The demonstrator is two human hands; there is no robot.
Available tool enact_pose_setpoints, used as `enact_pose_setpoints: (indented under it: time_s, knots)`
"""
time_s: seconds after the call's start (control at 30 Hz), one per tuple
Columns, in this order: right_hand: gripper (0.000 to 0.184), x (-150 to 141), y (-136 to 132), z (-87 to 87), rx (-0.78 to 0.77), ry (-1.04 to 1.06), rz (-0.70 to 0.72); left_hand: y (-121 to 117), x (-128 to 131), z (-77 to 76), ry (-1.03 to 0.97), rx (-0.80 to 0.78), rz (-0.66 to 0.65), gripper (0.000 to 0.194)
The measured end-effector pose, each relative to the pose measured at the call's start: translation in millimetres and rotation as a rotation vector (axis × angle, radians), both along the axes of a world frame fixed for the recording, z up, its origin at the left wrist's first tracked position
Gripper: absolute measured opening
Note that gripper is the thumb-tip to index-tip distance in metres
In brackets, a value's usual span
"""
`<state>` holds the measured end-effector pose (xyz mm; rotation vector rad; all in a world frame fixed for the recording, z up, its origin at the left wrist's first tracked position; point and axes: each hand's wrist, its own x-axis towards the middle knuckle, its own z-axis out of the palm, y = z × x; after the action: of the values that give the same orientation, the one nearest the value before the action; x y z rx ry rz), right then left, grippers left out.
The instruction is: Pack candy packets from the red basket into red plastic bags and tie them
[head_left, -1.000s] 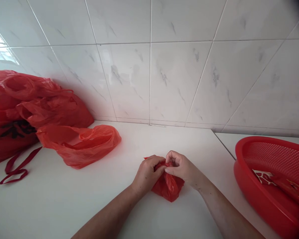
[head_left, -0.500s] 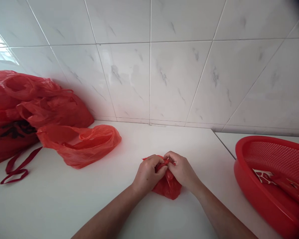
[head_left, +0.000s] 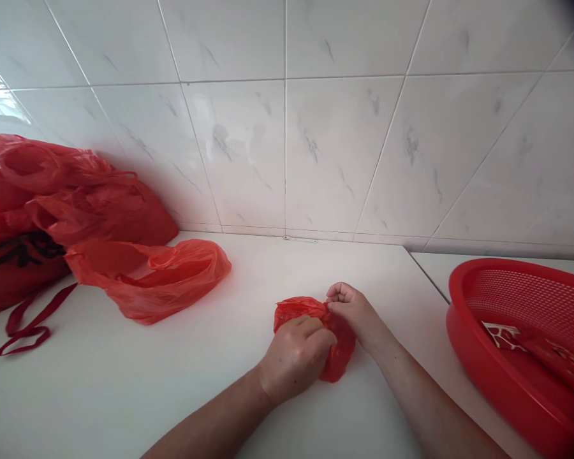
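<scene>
A small crumpled red plastic bag (head_left: 297,308) lies bunched on the white counter (head_left: 124,389) in the middle of the view. My left hand (head_left: 294,357) is closed over its near side, pressing it down. My right hand (head_left: 351,309) pinches its far right edge with the fingers curled in. Most of the bundle is hidden under the two hands.
A loose red plastic bag (head_left: 153,275) lies to the left, in front of a pile of larger red bags (head_left: 48,204) with a dark red strap (head_left: 26,319). A red plastic colander basket (head_left: 473,357) holding red and white paper sits at the right. A tiled wall stands behind.
My left hand has slid toward me and now covers the near side of the bundle. My right hand has shifted slightly back, and more of the bag's top left shows.
</scene>
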<state>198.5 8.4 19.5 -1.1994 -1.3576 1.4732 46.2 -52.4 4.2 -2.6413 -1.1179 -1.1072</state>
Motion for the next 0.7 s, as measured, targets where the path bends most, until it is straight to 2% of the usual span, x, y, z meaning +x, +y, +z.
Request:
enact_pose_setpoints:
  time_s: [0.13, 0.23, 0.3, 0.33, 0.47, 0.53, 0.6, 0.7]
  knots:
    - [0.014, 3, 3, -4.7, 0.029, -0.005, 0.013, -14, 10, 2.6, 0.064, 0.084, -0.134, 0.025]
    - [0.017, 11, 7, -7.5, 0.048, -0.022, 0.019, -16, 12, 3.6, -0.011, 0.080, -0.092, 0.022]
    - [0.023, 19, 13, -10.9, 0.017, 0.041, -0.005, -14, 11, 3.5, -0.076, 0.049, -0.048, 0.015]
    - [0.025, 24, 15, -13.2, -0.007, 0.101, -0.018, -13, 10, 3.2, -0.093, 0.021, -0.024, 0.023]
    - [0.029, 37, 23, -25.3, -0.087, 0.283, -0.029, -6, 5, -0.6, -0.013, -0.137, 0.100, 0.090]
    - [0.028, 39, 25, -31.4, -0.085, 0.231, -0.032, -1, 2, -4.1, 0.039, -0.217, 0.126, 0.101]
    - [0.029, 39, 27, -36.8, -0.069, 0.128, -0.033, 4, -2, -6.8, 0.050, -0.289, 0.099, 0.086]
    - [0.035, 39, 31, -42.7, -0.089, 0.018, -0.019, 10, -13, -4.6, -0.011, -0.383, 0.033, 0.046]
